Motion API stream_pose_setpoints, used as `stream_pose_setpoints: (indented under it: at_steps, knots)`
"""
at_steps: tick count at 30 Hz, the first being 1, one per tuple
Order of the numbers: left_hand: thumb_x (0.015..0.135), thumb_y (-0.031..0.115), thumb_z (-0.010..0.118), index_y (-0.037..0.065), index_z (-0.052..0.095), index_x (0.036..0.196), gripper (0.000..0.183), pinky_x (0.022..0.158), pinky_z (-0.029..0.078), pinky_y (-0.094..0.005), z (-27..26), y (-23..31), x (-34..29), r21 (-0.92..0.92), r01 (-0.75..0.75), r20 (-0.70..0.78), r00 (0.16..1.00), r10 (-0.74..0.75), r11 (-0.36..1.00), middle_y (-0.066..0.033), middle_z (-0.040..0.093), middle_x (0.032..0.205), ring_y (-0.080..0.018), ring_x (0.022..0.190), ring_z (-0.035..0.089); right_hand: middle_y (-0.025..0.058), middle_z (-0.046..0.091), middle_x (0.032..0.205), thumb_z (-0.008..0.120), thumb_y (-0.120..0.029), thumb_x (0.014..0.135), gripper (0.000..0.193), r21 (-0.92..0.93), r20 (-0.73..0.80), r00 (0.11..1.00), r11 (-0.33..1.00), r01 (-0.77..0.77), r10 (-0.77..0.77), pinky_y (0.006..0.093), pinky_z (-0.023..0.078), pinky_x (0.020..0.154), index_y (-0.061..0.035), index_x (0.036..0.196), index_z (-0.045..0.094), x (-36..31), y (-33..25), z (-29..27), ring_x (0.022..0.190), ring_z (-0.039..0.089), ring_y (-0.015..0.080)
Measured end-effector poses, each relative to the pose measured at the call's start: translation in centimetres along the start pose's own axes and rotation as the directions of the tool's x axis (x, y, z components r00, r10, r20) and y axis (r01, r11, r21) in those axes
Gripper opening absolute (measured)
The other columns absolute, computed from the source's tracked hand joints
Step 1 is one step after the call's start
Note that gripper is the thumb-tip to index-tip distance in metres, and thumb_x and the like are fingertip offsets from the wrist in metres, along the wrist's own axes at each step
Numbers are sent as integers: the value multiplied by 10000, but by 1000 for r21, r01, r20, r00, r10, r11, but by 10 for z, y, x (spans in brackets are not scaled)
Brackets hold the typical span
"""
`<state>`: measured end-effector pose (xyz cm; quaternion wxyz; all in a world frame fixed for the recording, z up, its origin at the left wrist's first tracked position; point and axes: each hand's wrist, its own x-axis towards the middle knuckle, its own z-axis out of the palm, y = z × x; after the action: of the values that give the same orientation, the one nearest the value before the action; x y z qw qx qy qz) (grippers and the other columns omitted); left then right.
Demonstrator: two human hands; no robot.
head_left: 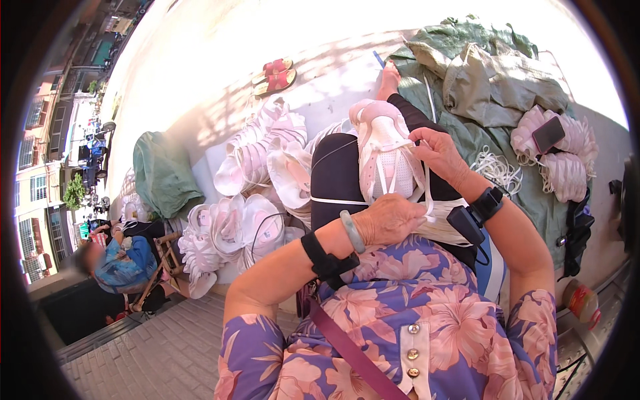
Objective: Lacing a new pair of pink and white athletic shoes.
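A pink and white shoe upper [380,175] rests on my lap over dark trousers, a white shoelace [392,167] threaded across its front. My left hand [392,221], below a pale bangle, is closed at the near end of the upper, with white lace at its fingertips. At the upper's right edge, my right hand [440,157] pinches a stretch of lace between thumb and finger. Loose white laces [443,230] lie across my lap beneath the hands.
Stacked pink-white shoe uppers [243,230] stand to the left. On the right, green sacking [480,87] carries a bundle of laces [497,168] and more uppers [567,177] with a phone [548,135] on top. Red slippers [275,77] lie ahead. Another person [123,263] sits far left.
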<state>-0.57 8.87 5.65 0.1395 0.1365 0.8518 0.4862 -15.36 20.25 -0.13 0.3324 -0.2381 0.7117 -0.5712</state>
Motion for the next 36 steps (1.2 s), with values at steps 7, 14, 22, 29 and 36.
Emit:
stream_pose_setpoints:
  at_steps: [7, 14, 22, 29, 36]
  knots:
    - [851, 165, 501, 11, 497, 742, 188, 565, 407, -425, 3, 10, 10, -44, -40, -97, 995, 36, 998, -188, 502, 632, -377, 635, 532, 44, 477, 548, 607, -219, 774, 203, -383, -30, 982, 909, 163, -189, 292, 393, 531, -16, 782, 611, 40, -23, -9, 529, 464, 128]
    - [856, 174, 496, 13, 494, 746, 195, 563, 408, -425, 6, 11, 19, 26, -56, -99, 993, 59, 998, -178, 515, 643, -373, 641, 545, 160, 594, 629, 681, -401, 707, 355, -710, 125, 992, 696, 106, -24, 400, 437, 599, -47, 688, 668, 56, -49, 19, 633, 600, 303]
    - [860, 169, 493, 4, 480, 751, 198, 561, 403, -388, -14, 25, 15, -86, -42, -35, 999, 40, 995, -168, 507, 639, -354, 617, 530, 144, 595, 617, 702, -400, 683, 370, -655, 106, 989, 756, -10, 104, 376, 442, 607, -31, 693, 676, 66, -46, 23, 618, 600, 272]
    - [823, 179, 529, 24, 498, 696, 203, 556, 392, -423, -20, 77, 1, -345, -151, 185, 957, 225, 926, -178, 506, 622, -377, 621, 520, 113, 591, 603, 695, -400, 692, 378, -587, 136, 987, 809, 9, 87, 354, 438, 595, -23, 679, 662, 67, -41, 27, 597, 595, 236]
    - [768, 156, 555, 41, 502, 686, 151, 552, 407, -441, -9, 67, -14, -12, -223, 94, 970, 223, 975, -181, 510, 605, -386, 610, 529, 67, 481, 535, 649, -326, 788, 341, -432, 24, 999, 901, 38, -30, 297, 388, 531, 7, 716, 625, 36, -23, 9, 525, 458, 129]
